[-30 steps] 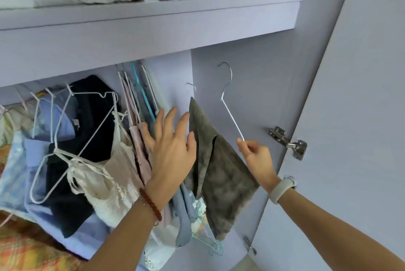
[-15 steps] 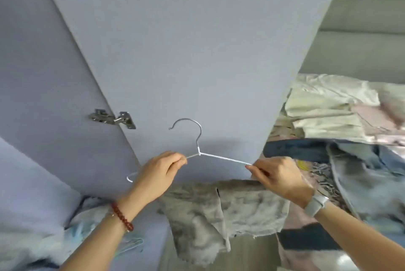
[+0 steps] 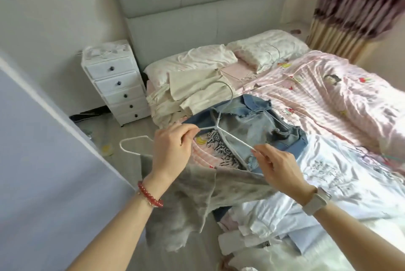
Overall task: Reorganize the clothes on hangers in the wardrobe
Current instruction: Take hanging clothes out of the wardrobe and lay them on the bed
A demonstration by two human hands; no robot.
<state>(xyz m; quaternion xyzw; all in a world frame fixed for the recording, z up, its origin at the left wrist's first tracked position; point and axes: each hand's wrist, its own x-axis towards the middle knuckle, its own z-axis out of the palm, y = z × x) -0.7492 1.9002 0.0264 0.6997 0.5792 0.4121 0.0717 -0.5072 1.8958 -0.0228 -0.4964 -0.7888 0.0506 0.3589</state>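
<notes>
I hold a white wire hanger [image 3: 228,141] over the edge of the bed, with a grey mottled garment [image 3: 192,196] draped from its lower bar. My left hand [image 3: 171,152] pinches the hanger's left shoulder wire. My right hand [image 3: 276,165] pinches the right shoulder wire near its end. The hook points up and away, toward the pillows. A blue denim piece [image 3: 260,126] lies on the bed right behind the hanger. The wardrobe door [image 3: 43,183] fills the left of the view; the wardrobe's inside is out of sight.
The bed [image 3: 328,99] carries a pink striped cover, cream folded clothes [image 3: 192,93], white garments [image 3: 328,183] and loose wire hangers near the pillows. A white drawer unit [image 3: 116,82] stands by the grey headboard. A curtain [image 3: 355,7] hangs at the far right.
I have turned from the wardrobe toward the bed. The hanger with the grey garment came off the rail, my left hand took hold of it, and it now hangs over the bed's edge.
</notes>
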